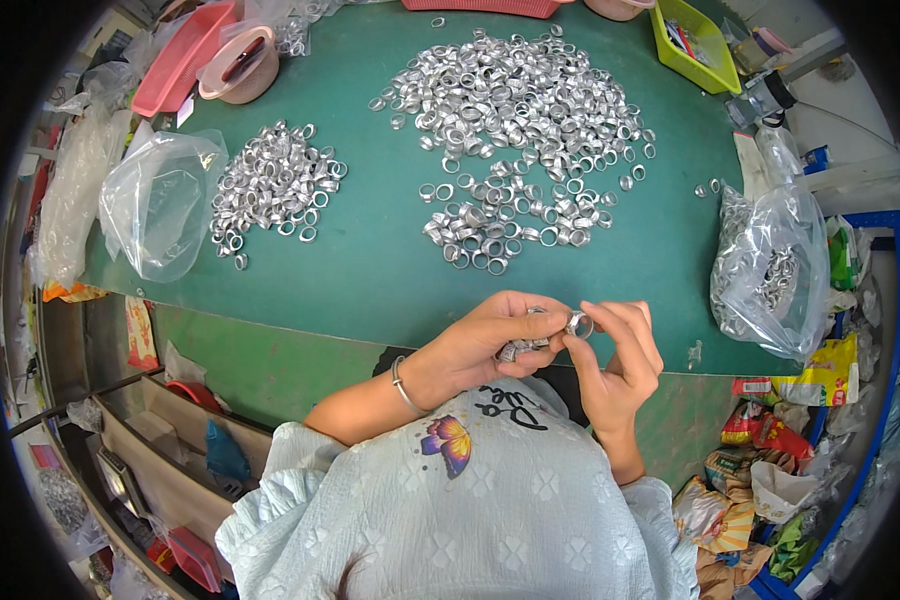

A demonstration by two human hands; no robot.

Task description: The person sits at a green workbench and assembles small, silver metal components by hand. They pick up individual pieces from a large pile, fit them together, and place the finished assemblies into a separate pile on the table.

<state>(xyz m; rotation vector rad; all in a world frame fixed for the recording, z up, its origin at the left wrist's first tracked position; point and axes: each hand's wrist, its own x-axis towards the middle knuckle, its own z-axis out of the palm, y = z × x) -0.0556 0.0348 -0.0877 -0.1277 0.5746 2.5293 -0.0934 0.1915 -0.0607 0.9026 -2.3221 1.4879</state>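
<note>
My left hand (510, 330) is closed around several silver rings (523, 347), some showing below its thumb. Between the fingertips of my right hand (615, 360) is one silver ring (579, 324), held up beside the left thumb. Both hands are close together over the near edge of the green table (370, 285). Beyond them lies a large heap of silver rings (515, 95), with a smaller cluster (490, 225) spread on its near side. Another pile of rings (275, 180) sits to the left.
An empty-looking clear plastic bag (165, 205) lies at the table's left. A clear bag of rings (770, 275) rests at the right edge. At the back stand a pink bowl (240, 65), a pink tray (182, 55) and a yellow-green basket (698, 45). An open drawer (170, 430) is below left.
</note>
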